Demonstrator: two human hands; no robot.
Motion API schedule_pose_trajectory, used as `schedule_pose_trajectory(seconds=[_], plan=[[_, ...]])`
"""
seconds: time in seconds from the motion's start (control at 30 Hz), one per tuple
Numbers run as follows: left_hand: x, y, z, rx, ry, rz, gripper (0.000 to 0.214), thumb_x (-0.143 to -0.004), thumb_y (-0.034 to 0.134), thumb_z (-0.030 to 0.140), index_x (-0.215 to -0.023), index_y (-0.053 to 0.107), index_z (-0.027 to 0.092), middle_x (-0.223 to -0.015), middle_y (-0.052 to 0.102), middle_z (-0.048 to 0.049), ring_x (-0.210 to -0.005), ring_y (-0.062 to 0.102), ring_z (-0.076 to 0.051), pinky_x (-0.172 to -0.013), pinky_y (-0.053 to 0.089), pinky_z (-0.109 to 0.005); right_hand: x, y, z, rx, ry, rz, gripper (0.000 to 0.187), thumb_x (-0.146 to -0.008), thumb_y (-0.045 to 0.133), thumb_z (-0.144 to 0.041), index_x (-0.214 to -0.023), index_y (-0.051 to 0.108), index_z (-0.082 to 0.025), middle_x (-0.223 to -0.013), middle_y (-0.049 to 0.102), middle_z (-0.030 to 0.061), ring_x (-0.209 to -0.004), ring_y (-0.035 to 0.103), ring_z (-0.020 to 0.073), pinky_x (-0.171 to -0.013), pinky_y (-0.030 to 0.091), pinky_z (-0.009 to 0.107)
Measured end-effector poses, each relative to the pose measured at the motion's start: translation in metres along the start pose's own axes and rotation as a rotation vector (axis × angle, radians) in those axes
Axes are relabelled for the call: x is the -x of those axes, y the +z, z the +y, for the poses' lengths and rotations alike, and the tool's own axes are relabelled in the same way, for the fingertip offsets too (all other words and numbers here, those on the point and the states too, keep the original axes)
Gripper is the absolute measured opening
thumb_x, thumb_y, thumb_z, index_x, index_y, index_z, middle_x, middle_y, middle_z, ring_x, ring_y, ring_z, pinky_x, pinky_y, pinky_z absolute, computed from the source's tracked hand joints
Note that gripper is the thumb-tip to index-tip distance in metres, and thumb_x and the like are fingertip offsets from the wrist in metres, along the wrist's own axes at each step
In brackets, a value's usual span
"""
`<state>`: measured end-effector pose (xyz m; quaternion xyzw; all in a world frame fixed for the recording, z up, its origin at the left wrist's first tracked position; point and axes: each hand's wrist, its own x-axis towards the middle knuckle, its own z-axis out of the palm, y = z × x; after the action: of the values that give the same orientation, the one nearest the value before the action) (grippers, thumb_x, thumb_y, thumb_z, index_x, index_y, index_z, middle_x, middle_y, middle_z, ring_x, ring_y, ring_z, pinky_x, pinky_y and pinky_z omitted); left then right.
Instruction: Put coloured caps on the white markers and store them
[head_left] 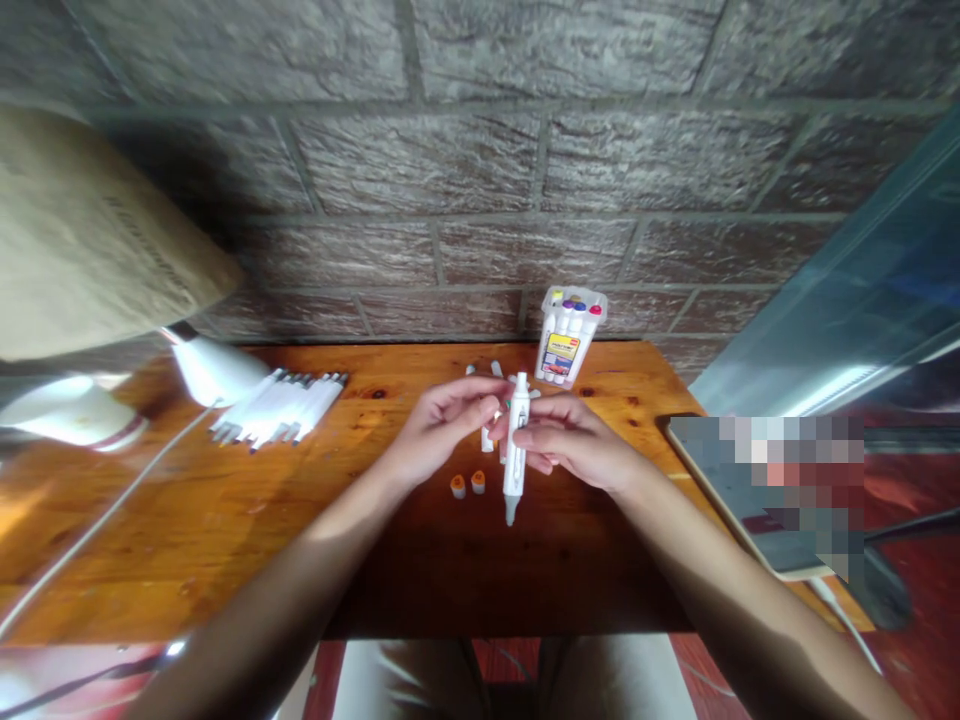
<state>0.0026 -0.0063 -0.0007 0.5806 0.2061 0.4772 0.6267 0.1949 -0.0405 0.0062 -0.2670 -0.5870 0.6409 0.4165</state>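
Note:
A white marker [516, 450] with a grey tapered lower end is gripped between the thumb and fingers of my right hand [581, 440]. It is held nearly upright above the table, with no cap on either end. My left hand [450, 425] is closed in a pinch close beside the marker's upper part. Between its fingertips is a small white and green piece, apparently a marker cap, mostly hidden. Two orange-topped caps, one left [458, 486] and one right [478, 482], stand on the table below my hands. More white markers [487, 438] lie behind my fingers, partly covered.
A clear case of markers [562, 340] stands near the brick wall. On the left lie a pile of white markers [277, 408], a lamp [206, 365] and its cable [112, 540]. A tablet-like device [720, 490] rests at the wooden table's [405, 580] right edge.

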Motion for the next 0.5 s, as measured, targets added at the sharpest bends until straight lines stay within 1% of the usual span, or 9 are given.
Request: schedule_pose_trajectory(seconds=[0.03, 0.1, 0.17, 0.23, 0.33, 0.4, 0.5], plan=[[0.001, 0.001, 0.000, 0.023, -0.010, -0.028, 0.026, -0.078, 0.081, 0.040, -0.099, 0.081, 0.024, -0.081, 0.075, -0.0026, -0.070, 0.065, -0.012, -0.072, 0.051, -0.024, 0.000, 0.001, 0.001, 0.012, 0.003, -0.012, 0.021, -0.084, 0.075, -0.029, -0.100, 0.080, -0.016, -0.061, 0.058, -0.0020, -0.049, 0.043, 0.0061, -0.045, 0.031, 0.020], [0.002, 0.002, 0.000, 0.031, -0.046, -0.058, 0.021, -0.077, 0.083, 0.036, -0.094, 0.082, 0.023, -0.086, 0.076, -0.0036, -0.076, 0.067, -0.014, -0.074, 0.053, -0.025, 0.000, 0.003, 0.002, 0.026, 0.001, -0.037, 0.021, -0.084, 0.075, -0.029, -0.099, 0.080, -0.015, -0.061, 0.058, -0.0018, -0.050, 0.043, 0.0063, -0.046, 0.033, 0.020], [0.002, 0.003, 0.001, 0.041, -0.067, -0.073, 0.019, -0.076, 0.084, 0.034, -0.090, 0.082, 0.022, -0.087, 0.077, -0.0045, -0.077, 0.068, -0.015, -0.074, 0.053, -0.025, 0.000, 0.005, 0.003, 0.021, -0.014, -0.059, 0.021, -0.084, 0.075, -0.029, -0.099, 0.080, -0.014, -0.061, 0.058, -0.0016, -0.049, 0.042, 0.0059, -0.045, 0.033, 0.020], [0.002, 0.003, 0.002, 0.071, -0.089, -0.098, 0.019, -0.073, 0.085, 0.032, -0.088, 0.082, 0.021, -0.083, 0.076, -0.0040, -0.067, 0.065, -0.012, -0.067, 0.053, -0.024, -0.001, 0.009, 0.004, -0.004, -0.026, -0.077, 0.022, -0.084, 0.076, -0.030, -0.098, 0.080, -0.014, -0.062, 0.060, -0.0012, -0.048, 0.041, 0.0052, -0.044, 0.032, 0.019], [0.003, 0.001, 0.005, 0.137, -0.138, -0.151, 0.021, -0.070, 0.088, 0.031, -0.087, 0.082, 0.020, -0.069, 0.073, -0.0019, -0.049, 0.056, -0.007, -0.052, 0.048, -0.020, -0.001, 0.014, 0.005, -0.031, -0.011, -0.083, 0.024, -0.081, 0.079, -0.033, -0.095, 0.080, -0.014, -0.068, 0.066, 0.0016, -0.047, 0.043, 0.0046, -0.043, 0.033, 0.018], [0.003, 0.000, 0.005, 0.173, -0.161, -0.168, 0.021, -0.069, 0.089, 0.030, -0.085, 0.082, 0.019, -0.062, 0.070, -0.0011, -0.044, 0.053, -0.007, -0.047, 0.044, -0.019, -0.001, 0.016, 0.005, -0.030, 0.005, -0.078, 0.026, -0.079, 0.080, -0.036, -0.094, 0.080, -0.014, -0.072, 0.070, 0.0034, -0.048, 0.045, 0.0046, -0.042, 0.033, 0.018], [0.003, 0.000, 0.004, 0.209, -0.188, -0.154, 0.021, -0.067, 0.089, 0.029, -0.083, 0.081, 0.018, -0.057, 0.069, -0.0009, -0.041, 0.052, -0.007, -0.044, 0.043, -0.018, -0.001, 0.017, 0.006, -0.011, 0.012, -0.059, 0.030, -0.077, 0.082, -0.038, -0.094, 0.080, -0.013, -0.068, 0.069, 0.0026, -0.047, 0.045, 0.0045, -0.042, 0.034, 0.017]])
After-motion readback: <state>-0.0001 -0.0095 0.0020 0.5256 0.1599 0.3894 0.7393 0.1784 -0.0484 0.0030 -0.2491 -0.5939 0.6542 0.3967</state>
